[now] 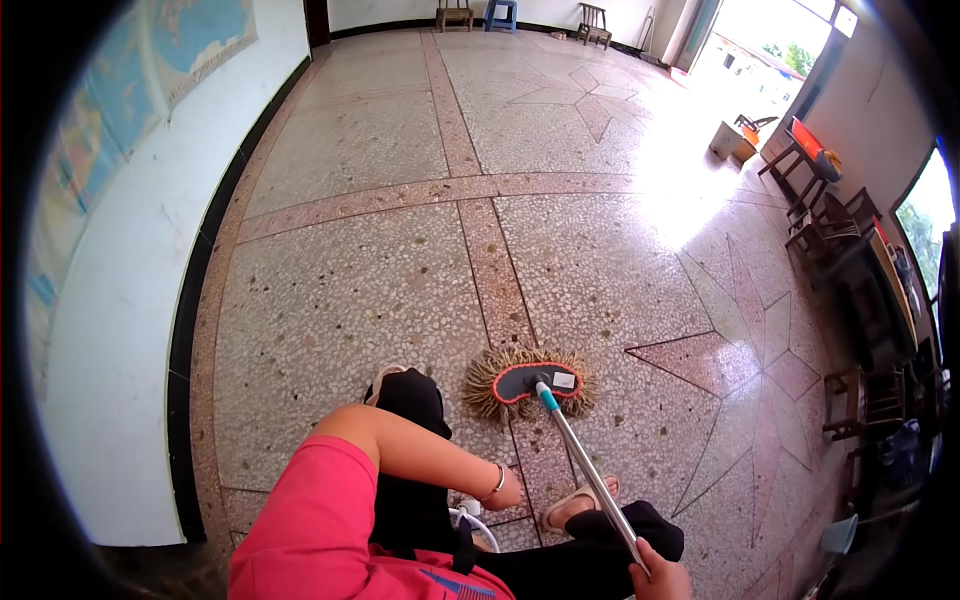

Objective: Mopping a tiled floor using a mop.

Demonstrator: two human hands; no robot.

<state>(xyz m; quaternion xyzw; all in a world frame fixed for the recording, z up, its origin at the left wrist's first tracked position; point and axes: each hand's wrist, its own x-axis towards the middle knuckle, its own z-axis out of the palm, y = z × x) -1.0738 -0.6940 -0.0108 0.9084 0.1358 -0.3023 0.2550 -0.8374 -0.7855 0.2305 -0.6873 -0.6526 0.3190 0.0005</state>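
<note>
A flat mop head (534,384) with beige fringe, a dark plate and a red rim rests on the terrazzo floor (360,285) in front of my feet. Its metal pole (592,469), with a teal collar near the head, slants down to the lower right. My right hand (660,571) is closed around that pole near the picture's bottom edge. My left hand (504,491), with a bracelet at the wrist, hangs between my knees with its fingers curled; whether it holds something cannot be seen. Just beside it is a white plug-like object with a white cable (469,508), partly hidden by my arm and clothing.
A white wall (142,300) with a black skirting and maps runs along the left. Wooden chairs (866,405), a table and a light blue bucket (838,534) line the right side. Cardboard boxes (726,141) stand near the bright doorway. A blue stool (500,15) and chairs are at the far wall.
</note>
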